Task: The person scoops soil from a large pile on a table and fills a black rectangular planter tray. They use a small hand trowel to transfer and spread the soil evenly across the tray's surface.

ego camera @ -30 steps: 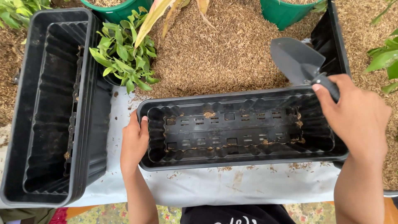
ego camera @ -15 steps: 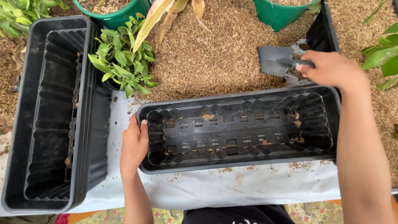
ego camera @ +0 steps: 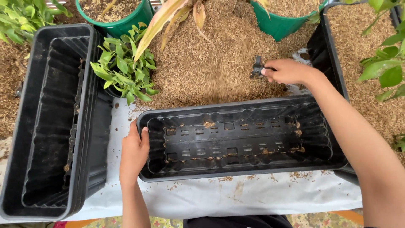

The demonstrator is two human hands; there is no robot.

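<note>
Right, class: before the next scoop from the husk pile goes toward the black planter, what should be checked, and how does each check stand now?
1. Left hand steadies the black planter at its left end: ok.
2. Right hand grips the trowel handle: ok.
3. Trowel blade loaded: cannot tell, it is buried in the husk pile.
4. Planter sits flat on the white sheet: ok.
5. Planter floor free of a fill layer: ok, only stray husks.

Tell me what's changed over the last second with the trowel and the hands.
The right hand moved the trowel from above the planter's right end away and down into the husk heap; its blade is now buried, only the handle showing. The left hand kept gripping the empty black planter, which stayed put.
</note>
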